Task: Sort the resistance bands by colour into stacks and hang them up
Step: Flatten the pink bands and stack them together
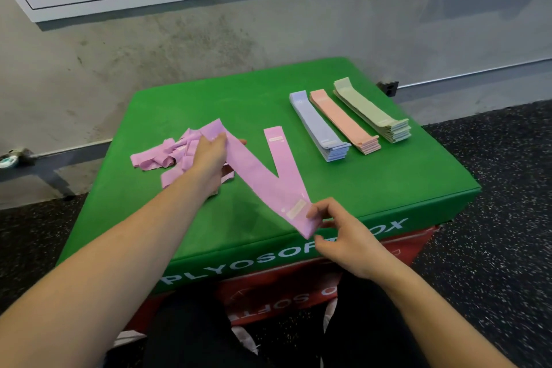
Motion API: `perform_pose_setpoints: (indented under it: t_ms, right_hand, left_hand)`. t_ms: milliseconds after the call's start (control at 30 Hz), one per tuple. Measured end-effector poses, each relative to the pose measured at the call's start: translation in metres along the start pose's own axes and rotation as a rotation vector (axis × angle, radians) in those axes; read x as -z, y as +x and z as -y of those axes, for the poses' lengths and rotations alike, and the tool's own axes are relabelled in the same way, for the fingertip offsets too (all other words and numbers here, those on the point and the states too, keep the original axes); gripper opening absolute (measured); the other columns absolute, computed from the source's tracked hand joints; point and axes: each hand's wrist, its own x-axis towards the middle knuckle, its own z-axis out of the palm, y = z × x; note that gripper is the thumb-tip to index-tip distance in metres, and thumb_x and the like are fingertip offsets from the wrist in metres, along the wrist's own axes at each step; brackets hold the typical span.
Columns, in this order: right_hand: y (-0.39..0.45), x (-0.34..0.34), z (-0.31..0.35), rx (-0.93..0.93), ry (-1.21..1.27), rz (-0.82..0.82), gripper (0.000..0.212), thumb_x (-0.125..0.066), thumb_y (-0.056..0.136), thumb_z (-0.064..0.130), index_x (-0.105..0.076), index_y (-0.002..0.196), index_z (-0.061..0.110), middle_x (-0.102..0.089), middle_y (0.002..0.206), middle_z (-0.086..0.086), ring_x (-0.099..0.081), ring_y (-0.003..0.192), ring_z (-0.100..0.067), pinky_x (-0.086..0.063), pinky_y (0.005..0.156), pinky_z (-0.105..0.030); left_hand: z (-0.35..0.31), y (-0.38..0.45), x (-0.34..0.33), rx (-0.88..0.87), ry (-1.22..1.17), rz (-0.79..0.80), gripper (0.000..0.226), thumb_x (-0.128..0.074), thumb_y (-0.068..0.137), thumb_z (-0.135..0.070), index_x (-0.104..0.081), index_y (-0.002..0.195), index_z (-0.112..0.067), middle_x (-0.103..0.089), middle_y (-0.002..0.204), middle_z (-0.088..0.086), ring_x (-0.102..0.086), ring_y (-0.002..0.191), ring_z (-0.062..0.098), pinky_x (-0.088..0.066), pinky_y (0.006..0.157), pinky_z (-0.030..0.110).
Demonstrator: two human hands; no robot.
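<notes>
Between both hands' fingers, the pink band

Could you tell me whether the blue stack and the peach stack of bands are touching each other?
Apart. The head view shows a strip of green box top between the blue stack and the peach stack along their length.

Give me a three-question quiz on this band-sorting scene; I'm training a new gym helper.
1. True or false: the blue stack lies left of the orange stack.
2. Which colour is still unsorted? A green B pink C blue
3. Fill in: the right hand pinches a ___ band.

Key: 1 true. 2 B, the pink pile under the left hand. 3 pink.
</notes>
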Motion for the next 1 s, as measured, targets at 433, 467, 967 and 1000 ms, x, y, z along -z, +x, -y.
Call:
perform_pose_setpoints:
  t_ms: [433,467,967,1000]
  right_hand:
    - [0.058,0.023,-0.048,0.429,-0.554,-0.249,0.015,-0.066,0.084,0.031,-0.077,0.092,0.025,-0.059,0.103,0.008,-0.047,0.092,-0.014,-0.046,0.078,-0.037]
    - [0.063,0.026,-0.051,0.453,-0.589,-0.229,0.016,-0.066,0.085,0.032,-0.077,0.095,0.026,-0.063,0.102,0.009,-0.048,0.092,-0.015,-0.046,0.076,-0.04]
    - [0.096,0.029,-0.093,0.543,-0.682,-0.006,0.01,-0.069,0.092,0.035,-0.074,0.096,0.028,-0.068,0.099,0.013,-0.055,0.09,-0.016,-0.043,0.074,-0.036]
    - [0.096,0.029,-0.094,0.545,-0.678,-0.009,0.011,-0.069,0.093,0.036,-0.075,0.097,0.028,-0.068,0.1,0.013,-0.055,0.091,-0.015,-0.042,0.074,-0.035]
  left_hand:
    - [0.008,0.068,-0.058,0.025,0.126,0.128,0.027,-0.052,0.103,-0.023,-0.053,0.128,-0.012,-0.065,0.117,0.006,-0.064,0.103,0.021,-0.057,0.076,0.035]
    - [0.007,0.073,-0.062,0.026,0.131,0.136,0.027,-0.052,0.103,-0.022,-0.053,0.128,-0.012,-0.065,0.116,0.005,-0.064,0.102,0.02,-0.056,0.075,0.035]
    - [0.026,0.137,-0.096,-0.139,0.466,0.161,0.013,-0.052,0.102,-0.02,-0.058,0.112,-0.015,-0.058,0.11,0.002,-0.056,0.098,0.017,-0.052,0.087,0.033]
    - [0.027,0.139,-0.095,-0.148,0.471,0.161,0.013,-0.052,0.102,-0.021,-0.059,0.111,-0.015,-0.058,0.11,0.002,-0.056,0.098,0.017,-0.051,0.087,0.033]
